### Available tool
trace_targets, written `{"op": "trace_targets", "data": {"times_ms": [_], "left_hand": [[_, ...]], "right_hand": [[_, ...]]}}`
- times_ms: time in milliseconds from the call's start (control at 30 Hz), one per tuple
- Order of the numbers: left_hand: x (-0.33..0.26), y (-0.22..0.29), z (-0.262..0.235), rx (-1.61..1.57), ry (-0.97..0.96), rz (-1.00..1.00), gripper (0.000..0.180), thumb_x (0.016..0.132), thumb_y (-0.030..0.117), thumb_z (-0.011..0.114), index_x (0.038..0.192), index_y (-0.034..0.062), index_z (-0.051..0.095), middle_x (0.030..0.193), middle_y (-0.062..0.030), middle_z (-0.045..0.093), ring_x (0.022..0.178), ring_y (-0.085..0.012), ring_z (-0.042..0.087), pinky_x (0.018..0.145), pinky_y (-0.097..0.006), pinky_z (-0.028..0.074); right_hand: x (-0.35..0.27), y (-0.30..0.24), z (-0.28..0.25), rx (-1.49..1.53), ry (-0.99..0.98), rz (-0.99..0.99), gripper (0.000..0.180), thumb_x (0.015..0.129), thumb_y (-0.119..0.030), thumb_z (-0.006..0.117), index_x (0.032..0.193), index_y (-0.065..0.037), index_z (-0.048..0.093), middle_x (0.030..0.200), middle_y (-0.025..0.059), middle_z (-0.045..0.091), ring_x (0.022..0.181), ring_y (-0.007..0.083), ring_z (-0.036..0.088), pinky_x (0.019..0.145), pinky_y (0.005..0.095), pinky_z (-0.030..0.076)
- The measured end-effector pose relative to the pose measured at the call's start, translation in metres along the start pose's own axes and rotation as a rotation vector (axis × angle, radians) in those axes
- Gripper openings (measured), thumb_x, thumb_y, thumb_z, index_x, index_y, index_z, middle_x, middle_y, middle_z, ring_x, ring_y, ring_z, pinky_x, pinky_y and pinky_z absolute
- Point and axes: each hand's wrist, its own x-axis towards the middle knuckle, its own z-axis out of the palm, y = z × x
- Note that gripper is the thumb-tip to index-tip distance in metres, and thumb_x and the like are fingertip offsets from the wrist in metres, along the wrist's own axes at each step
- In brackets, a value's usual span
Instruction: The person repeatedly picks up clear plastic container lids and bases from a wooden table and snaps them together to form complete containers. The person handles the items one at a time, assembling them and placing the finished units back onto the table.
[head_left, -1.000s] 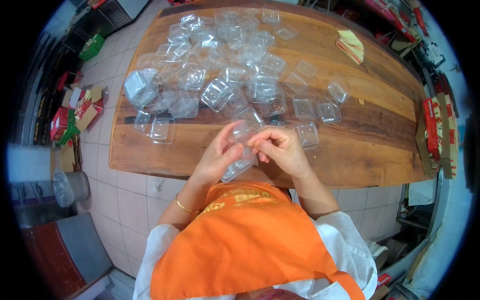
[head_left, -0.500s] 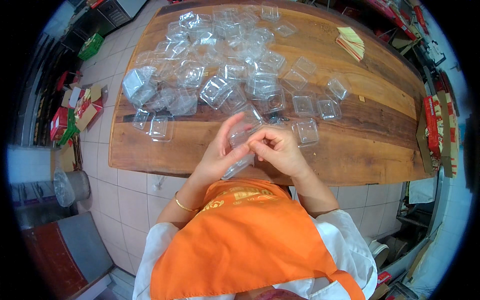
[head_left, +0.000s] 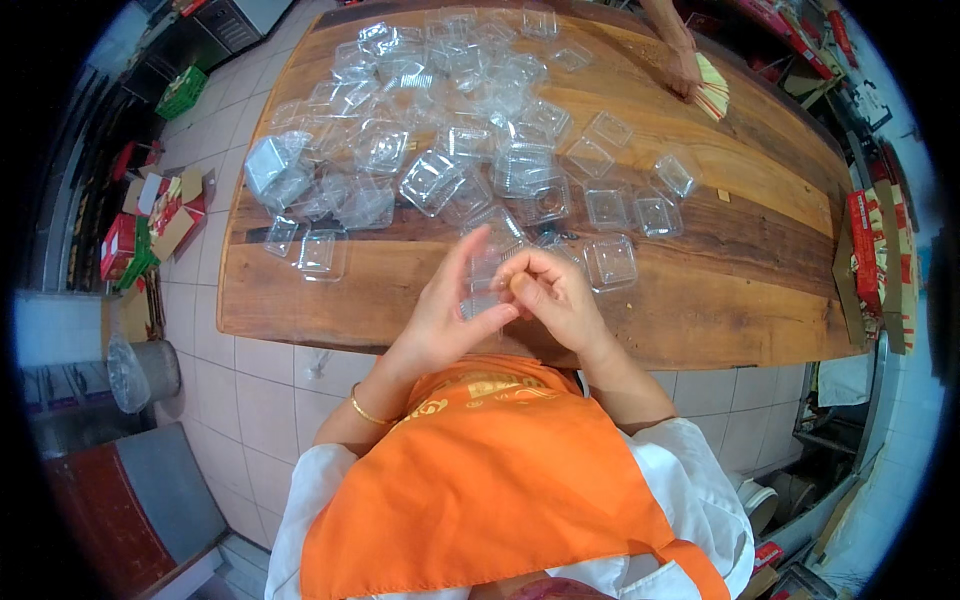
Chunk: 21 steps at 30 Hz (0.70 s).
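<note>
Near the front edge of the table, my left hand (head_left: 444,302) is curved around a clear plastic container (head_left: 482,303), thumb and fingers on either side of it. The container's outline is faint and partly covered by my hands. Close beside it, my right hand (head_left: 556,296) is closed, its thumb pressed to the bent fingers. A small yellowish spot shows at those fingertips; what it is, I cannot make out. Just beyond my hands lie more clear hinged containers, one of them a square box (head_left: 610,262) to the right.
A large pile of clear plastic containers (head_left: 430,95) covers the far left of the wooden table (head_left: 740,290). At the far right, another person's hand (head_left: 684,76) touches a fanned stack of yellow paper strips (head_left: 712,90). A cardboard box with red packets (head_left: 868,262) stands at the right edge.
Another person's arm has come in at the far right and reached the yellow strips. My right hand has turned slightly, and the container between my hands sits differently.
</note>
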Motion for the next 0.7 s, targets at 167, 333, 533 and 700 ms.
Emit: {"op": "trace_targets", "data": {"times_ms": [167, 333, 533, 700], "left_hand": [[0.002, -0.001, 0.000, 0.250, 0.124, 0.113, 0.089, 0.075, 0.023, 0.079, 0.146, 0.0033, 0.029, 0.137, -0.0174, 0.045, 0.128, -0.0279, 0.044, 0.098, -0.040, 0.042], [0.001, -0.005, 0.001, 0.164, 0.127, 0.112, 0.087, 0.076, 0.020, 0.078, 0.146, 0.0031, 0.030, 0.138, -0.0167, 0.044, 0.127, -0.0273, 0.045, 0.098, -0.040, 0.043], [0.002, -0.003, 0.002, -0.163, 0.166, 0.076, 0.078, 0.082, 0.013, 0.072, 0.147, 0.0027, 0.029, 0.140, -0.0150, 0.043, 0.127, -0.0254, 0.046, 0.101, -0.039, 0.042], [0.003, -0.016, -0.020, 0.125, 0.345, 0.131, 0.067, 0.086, 0.011, 0.068, 0.143, 0.0005, 0.035, 0.138, -0.0149, 0.046, 0.122, -0.0232, 0.050, 0.100, -0.035, 0.043]], "right_hand": [[0.000, 0.004, -0.007, -0.112, -0.026, 0.069, 0.011, 0.095, -0.013, 0.060, 0.093, -0.002, 0.063, 0.082, -0.0014, 0.062, 0.069, 0.0034, 0.054, 0.060, 0.0198, 0.045], [-0.001, 0.003, -0.010, 0.001, -0.057, 0.123, 0.013, 0.095, -0.015, 0.060, 0.093, -0.003, 0.064, 0.081, -0.0021, 0.062, 0.067, 0.0035, 0.052, 0.058, 0.0189, 0.043], [0.002, 0.008, -0.008, -0.016, -0.005, 0.144, 0.012, 0.094, -0.014, 0.060, 0.088, -0.005, 0.064, 0.076, -0.0031, 0.060, 0.064, 0.0032, 0.051, 0.057, 0.0180, 0.041], [0.030, 0.009, -0.034, -0.136, 0.199, 0.263, 0.008, 0.091, -0.012, 0.060, 0.086, -0.007, 0.064, 0.073, -0.0025, 0.058, 0.061, 0.0028, 0.049, 0.053, 0.0175, 0.039]]}}
